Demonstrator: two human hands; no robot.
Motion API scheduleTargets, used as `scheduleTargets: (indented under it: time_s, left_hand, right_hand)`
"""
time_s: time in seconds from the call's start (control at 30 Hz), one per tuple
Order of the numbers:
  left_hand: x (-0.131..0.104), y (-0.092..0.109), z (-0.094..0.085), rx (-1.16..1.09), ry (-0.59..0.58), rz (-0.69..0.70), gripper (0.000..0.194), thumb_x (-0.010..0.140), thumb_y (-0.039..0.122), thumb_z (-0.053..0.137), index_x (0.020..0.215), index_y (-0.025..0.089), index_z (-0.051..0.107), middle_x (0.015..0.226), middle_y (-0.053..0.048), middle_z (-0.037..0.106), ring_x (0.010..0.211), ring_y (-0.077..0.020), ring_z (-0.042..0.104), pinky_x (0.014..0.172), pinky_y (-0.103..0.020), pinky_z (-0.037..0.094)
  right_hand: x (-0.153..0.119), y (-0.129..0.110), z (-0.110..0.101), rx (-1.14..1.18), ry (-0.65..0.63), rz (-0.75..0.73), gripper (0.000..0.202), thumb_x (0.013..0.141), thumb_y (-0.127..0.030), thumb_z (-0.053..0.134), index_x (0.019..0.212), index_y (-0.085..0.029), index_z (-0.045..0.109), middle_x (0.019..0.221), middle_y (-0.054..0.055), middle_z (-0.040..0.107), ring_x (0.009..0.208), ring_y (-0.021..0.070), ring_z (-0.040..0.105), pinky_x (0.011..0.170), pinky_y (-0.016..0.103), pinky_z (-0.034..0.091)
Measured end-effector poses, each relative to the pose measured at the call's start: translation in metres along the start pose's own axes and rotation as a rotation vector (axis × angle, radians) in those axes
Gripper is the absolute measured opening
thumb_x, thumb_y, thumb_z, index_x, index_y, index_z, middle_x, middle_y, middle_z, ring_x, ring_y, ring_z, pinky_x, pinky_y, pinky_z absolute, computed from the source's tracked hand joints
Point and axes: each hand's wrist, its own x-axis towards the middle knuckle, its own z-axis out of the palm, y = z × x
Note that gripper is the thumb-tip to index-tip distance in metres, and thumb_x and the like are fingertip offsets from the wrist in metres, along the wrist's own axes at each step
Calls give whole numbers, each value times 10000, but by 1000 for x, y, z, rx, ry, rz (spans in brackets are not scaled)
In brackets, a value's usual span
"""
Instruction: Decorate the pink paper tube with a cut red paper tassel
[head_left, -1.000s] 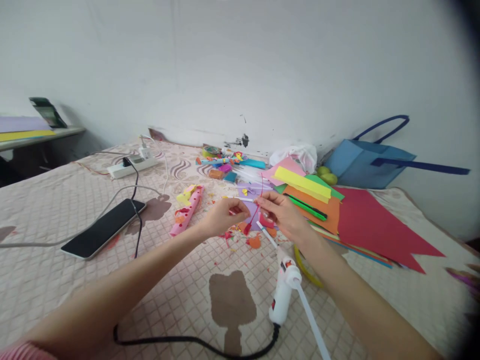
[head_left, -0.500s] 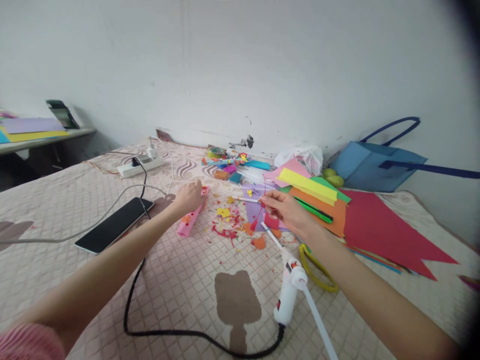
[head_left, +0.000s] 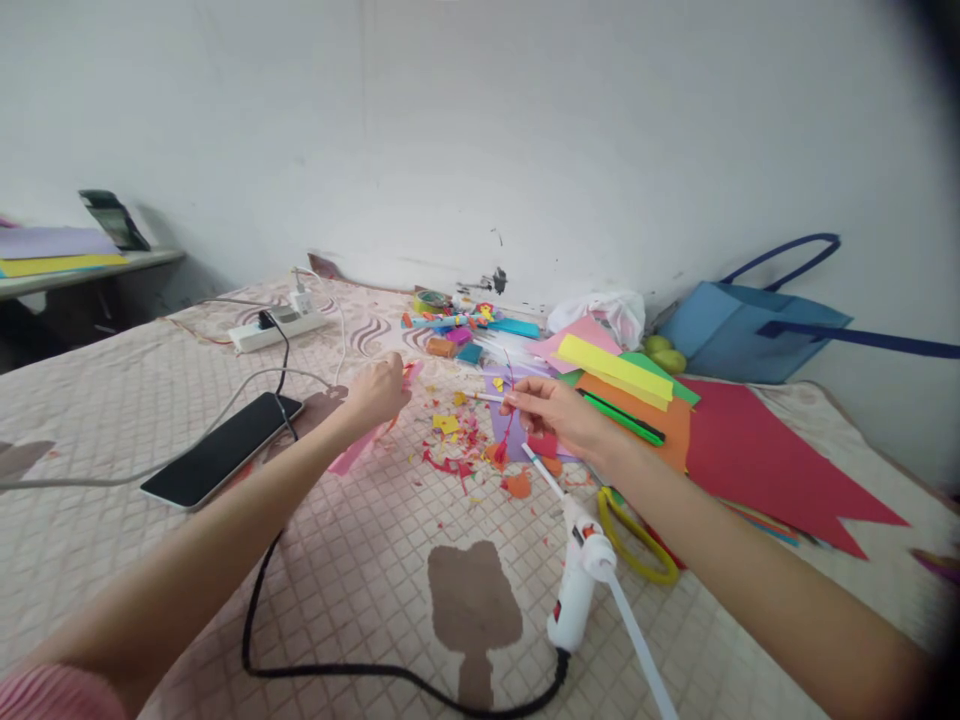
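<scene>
My left hand (head_left: 377, 392) is closed on a pink decorated strip (head_left: 354, 452), which is partly hidden beneath the hand and forearm. Between the thumb and fingers of my right hand (head_left: 551, 410) is a thin red string (head_left: 508, 425), with a small red piece hanging at its lower end. Under and beside that hand lies a purple sheet (head_left: 496, 410). A white glue gun (head_left: 576, 580) rests on the cloth below my right hand, its nozzle pointing up and left. Colourful paper scraps (head_left: 457, 440) are scattered between my hands.
A black phone (head_left: 221, 450) and a power strip (head_left: 277, 332) lie at left. Coloured sheets (head_left: 757, 450), a green cutter (head_left: 622, 418), yellow-handled scissors (head_left: 637, 545) and a blue bag (head_left: 750, 325) are at right. A black cable (head_left: 337, 670) crosses the front.
My right hand has moved slightly left with the red string. The pink strip has shifted down and left, now more covered by my left hand and forearm.
</scene>
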Motion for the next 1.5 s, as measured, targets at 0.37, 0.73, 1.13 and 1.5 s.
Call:
scheduleTargets:
  time_s: [0.37,0.73,1.13,1.5]
  left_hand:
    - [-43,6,-33,-330,24,310,519,763,321,575,1222,126,430,994,-124,645,796,-216,609,690,-317,441]
    - [-43,3,-28,-263,100,359,496,754,256,599,1218,157,455,949,-97,662,823,-220,616,713,-318,438]
    - [-47,1,-30,-291,44,363,480,775,259,590,1221,146,453,978,-108,660,857,-222,617,745,-327,442]
    - [-50,3,-35,-399,14,364,458,753,251,597,1185,153,481,940,-96,662,839,-208,621,735,-319,461]
  right_hand:
    - [6,-14,12,-350,-63,-36,264,688,-404,692,639,-172,578,489,-45,550,353,41,388,352,184,251]
    - [10,-11,7,-594,-87,-124,160,683,-292,639,618,-152,597,511,-32,538,470,89,458,462,218,316]
    - [10,-4,4,-613,-124,-215,197,727,-345,607,687,-153,620,574,-25,549,527,109,489,522,239,365]
    - [8,-8,9,-573,-131,-234,159,731,-310,610,674,-161,620,632,5,615,602,130,556,596,249,415]
